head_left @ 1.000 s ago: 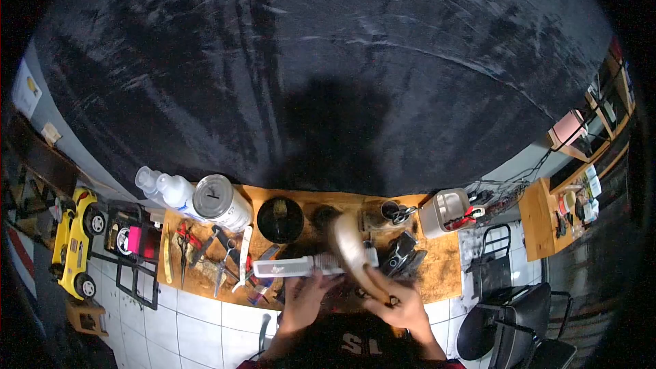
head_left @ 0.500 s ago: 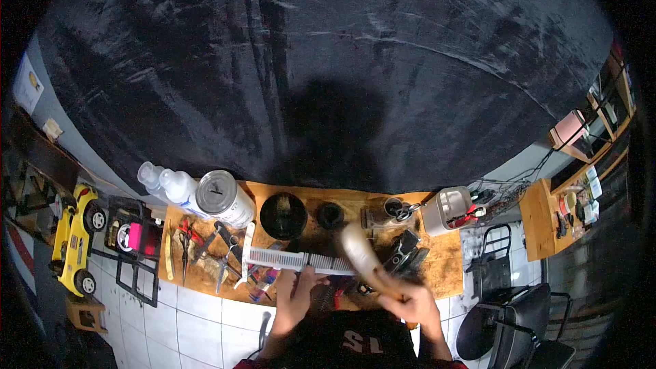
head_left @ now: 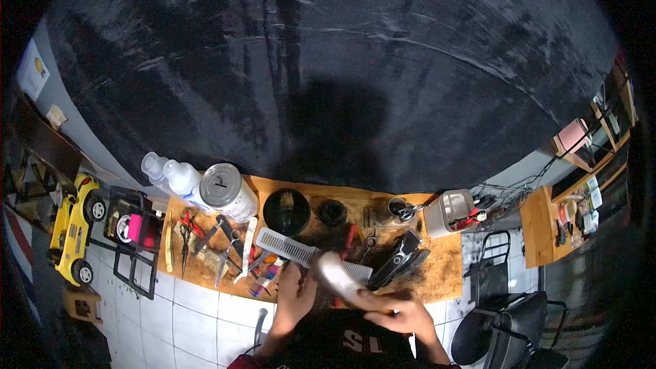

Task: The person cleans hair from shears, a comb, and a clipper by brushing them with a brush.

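Observation:
My left hand (head_left: 294,297) is closed around the lower middle of a long pale comb (head_left: 281,245), which tilts down to the right above the table. In my right hand (head_left: 400,318) is a brush (head_left: 335,275) with a pale, curved head and a brownish handle, smeared by motion. The brush head crosses over the comb and hides part of its middle. To the right of them, a black hair clipper (head_left: 396,260) lies on the table. Left of the comb lie scissors (head_left: 225,258), a white-handled straight razor (head_left: 249,242) and red-handled pliers (head_left: 186,232).
The wooden table (head_left: 447,280) also bears a large can (head_left: 229,195), white bottles (head_left: 182,179), a black bowl (head_left: 287,213), a small dark cup (head_left: 332,213) and a beige bin (head_left: 449,210). A black chair (head_left: 509,321) stands at right, a yellow toy car (head_left: 74,232) at left.
The brush has swept left and down across the comb. The comb has tilted, its right end now lower. The view has shifted slightly.

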Motion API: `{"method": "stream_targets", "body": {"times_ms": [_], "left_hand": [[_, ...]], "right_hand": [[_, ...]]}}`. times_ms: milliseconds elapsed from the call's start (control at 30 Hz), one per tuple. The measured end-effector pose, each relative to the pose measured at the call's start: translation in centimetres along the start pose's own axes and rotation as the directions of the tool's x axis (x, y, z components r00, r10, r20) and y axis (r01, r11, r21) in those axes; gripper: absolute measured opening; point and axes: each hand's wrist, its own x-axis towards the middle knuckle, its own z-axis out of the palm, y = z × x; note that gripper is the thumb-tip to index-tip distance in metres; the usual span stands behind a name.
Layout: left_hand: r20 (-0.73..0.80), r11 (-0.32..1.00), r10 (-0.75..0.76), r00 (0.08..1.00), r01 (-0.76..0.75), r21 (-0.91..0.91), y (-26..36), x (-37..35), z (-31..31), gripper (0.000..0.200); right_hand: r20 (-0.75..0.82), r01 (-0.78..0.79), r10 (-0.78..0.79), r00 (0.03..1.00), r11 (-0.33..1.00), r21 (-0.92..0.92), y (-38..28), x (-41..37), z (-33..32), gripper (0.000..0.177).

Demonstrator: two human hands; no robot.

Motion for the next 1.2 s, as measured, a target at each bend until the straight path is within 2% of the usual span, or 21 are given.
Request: {"method": "stream_targets", "body": {"times_ms": [33,67,133,200,267,367,400,467,500,533,600,700,800,867,933,967,1033,1067,1100,1133,1200], "left_hand": [[-0.021,0.993,0.115,0.993,-0.114,0.04,-0.4,0.0,0.0,0.013],[0.018,1.0,0.028,0.999,-0.028,-0.006,-0.5,-0.3,-0.1,0.013],[0.1,0.985,-0.138,0.985,0.147,-0.089,0.7,-0.3,-0.4,0.013],[0.116,0.976,-0.169,0.979,0.183,-0.122,0.3,-0.5,-0.4,0.011],[0.107,0.963,-0.214,0.971,0.228,-0.144,0.9,-0.7,-0.3,0.011],[-0.006,0.98,-0.165,0.986,0.164,-0.11,0.0,-0.5,0.2,0.011],[-0.033,0.999,-0.041,0.999,0.04,-0.034,-0.1,-0.4,0.2,0.012],[-0.057,0.971,0.211,0.976,-0.203,0.125,-0.2,0.0,0.1,0.013],[0.108,0.986,-0.096,0.989,0.079,0.15,1.8,-0.2,-0.8,0.015],[0.112,0.989,-0.144,0.983,0.141,0.041,1.8,-0.3,-0.7,0.016],[0.128,0.951,-0.233,0.964,0.253,-0.177,1.5,-0.3,-0.2,0.017],[0.075,0.975,-0.208,0.975,0.213,-0.068,1.9,-0.3,-0.1,0.016],[0.0,0.981,-0.186,0.983,0.186,-0.046,1.0,-0.3,0.3,0.015],[-0.01,0.983,-0.166,0.986,0.165,-0.083,0.6,-0.2,0.4,0.014],[0.019,0.977,-0.153,0.988,0.155,-0.144,1.2,0.1,0.1,0.014],[0.038,0.968,-0.201,0.979,0.204,-0.145,1.2,0.0,-0.1,0.014],[0.074,0.942,-0.293,0.953,0.301,-0.146,1.2,0.0,-0.3,0.014],[0.079,0.945,-0.283,0.956,0.292,-0.145,1.3,-0.1,-0.3,0.016],[0.085,0.948,-0.272,0.958,0.282,-0.144,1.4,-0.1,-0.2,0.018],[0.091,0.952,-0.261,0.961,0.272,-0.143,1.5,0.0,-0.2,0.02],[0.07,0.89,-0.204,0.976,0.215,-0.401,0.0,-0.2,1.1,0.022]], "right_hand": [[0.017,-0.052,0.053,0.998,0.999,-0.003,0.6,-0.4,0.5,0.031],[0.035,-0.105,0.105,0.994,0.994,-0.006,1.6,-0.9,1.3,0.03],[-0.078,-0.281,0.275,0.958,0.957,-0.073,1.9,-0.3,1.2,0.031],[-0.241,-0.275,0.238,0.941,0.952,-0.132,1.5,0.7,0.7,0.036],[-0.271,-0.323,0.32,0.908,0.946,0.037,-0.2,1.4,-0.2,0.038],[-0.245,-0.136,0.16,0.956,0.984,0.111,0.4,-0.9,0.8,0.03],[-0.156,-0.056,0.064,0.986,0.997,0.058,0.4,-0.6,0.9,0.032],[0.07,-0.079,0.081,0.994,0.996,-0.038,-0.7,-0.1,0.4,0.041],[0.043,-0.17,0.17,0.984,0.985,-0.007,0.2,-0.6,0.8,0.04],[0.015,-0.259,0.258,0.966,0.965,0.03,0.8,-0.8,1.1,0.04],[-0.105,-0.328,0.329,0.938,0.944,0.03,0.5,-0.5,0.9,0.04],[-0.235,-0.338,0.37,0.899,0.927,0.165,-0.9,0.6,0.3,0.041],[-0.083,-0.244,0.264,0.961,0.95,0.194,-0.7,-0.7,0.1,0.042],[0.086,-0.283,0.27,0.959,0.935,0.215,-1.0,-0.6,0.3,0.036],[0.139,-0.418,0.403,0.905,0.902,0.106,1.3,-1.6,1.2,0.034],[-0.029,-0.329,0.333,0.943,0.94,0.093,3.4,-2.3,2.1,0.036],[-0.137,-0.329,0.36,0.923,0.922,0.206,0.9,-0.4,1.5,0.036],[-0.189,-0.324,0.378,0.907,0.909,0.261,-0.2,0.2,1.2,0.035],[-0.162,-0.352,0.419,0.893,0.877,0.329,-0.5,0.1,1.0,0.04],[-0.09,-0.33,0.368,0.926,0.9,0.283,-0.1,-0.6,1.0,0.04],[0.064,-0.272,0.265,0.962,0.942,0.198,0.7,-2.0,1.0,0.042]]}}
